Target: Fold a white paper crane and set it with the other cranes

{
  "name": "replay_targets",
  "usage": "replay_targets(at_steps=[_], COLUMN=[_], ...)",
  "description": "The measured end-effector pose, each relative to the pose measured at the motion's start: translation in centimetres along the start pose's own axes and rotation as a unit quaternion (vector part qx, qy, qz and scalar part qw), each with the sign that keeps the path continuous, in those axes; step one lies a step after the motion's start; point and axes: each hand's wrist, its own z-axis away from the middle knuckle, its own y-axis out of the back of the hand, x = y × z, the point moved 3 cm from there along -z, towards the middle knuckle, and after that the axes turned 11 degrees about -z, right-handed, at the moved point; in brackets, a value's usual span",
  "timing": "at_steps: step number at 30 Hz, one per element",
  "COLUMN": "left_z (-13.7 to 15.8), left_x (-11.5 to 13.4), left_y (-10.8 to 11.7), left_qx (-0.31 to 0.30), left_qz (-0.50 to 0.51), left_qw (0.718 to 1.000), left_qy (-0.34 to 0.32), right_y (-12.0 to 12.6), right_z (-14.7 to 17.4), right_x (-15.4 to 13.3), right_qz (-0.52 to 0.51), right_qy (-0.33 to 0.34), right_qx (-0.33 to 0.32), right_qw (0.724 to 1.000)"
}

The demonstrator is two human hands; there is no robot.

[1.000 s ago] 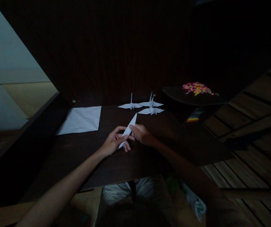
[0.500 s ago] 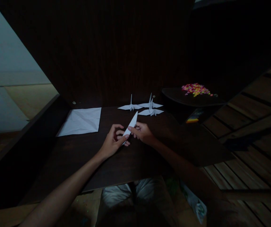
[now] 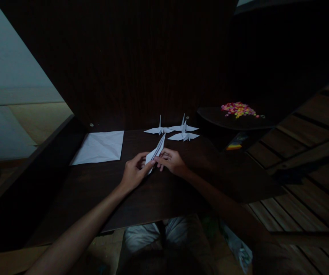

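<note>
Between my two hands is a piece of folded white paper, long and narrow, its point turned away from me and a dark gap running along its middle. My left hand pinches its lower left side, with the thumb on top. On the right edge, my right hand grips it between thumb and curled fingers. Just beyond the hands stand three white paper cranes: one on the left, one behind at right and one in front of that.
A creased white paper sheet lies flat at the left of the dark wooden desk. On a raised rounded shelf at right sits a heap of small colourful pieces. A dark side panel borders the left.
The folded paper has opened along its length, now showing a dark gap between its flaps. Both hands keep hold of it, the left fingers now tucked more behind it.
</note>
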Motion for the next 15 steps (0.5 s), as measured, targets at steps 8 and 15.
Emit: replay_targets(at_steps=[8, 15], left_z=[0.13, -0.1], left_x=[-0.06, 0.09], left_y=[-0.07, 0.36], left_qx=[0.009, 0.022], left_qz=[0.041, -0.01], left_qw=[0.999, 0.999], left_qy=[0.022, 0.035], right_y=[-0.19, -0.25], right_z=[0.11, 0.13], right_x=[-0.35, -0.52], right_qz=[0.009, 0.013], right_qy=[0.01, 0.007], right_qx=[0.016, 0.026], right_qw=[1.0, 1.0])
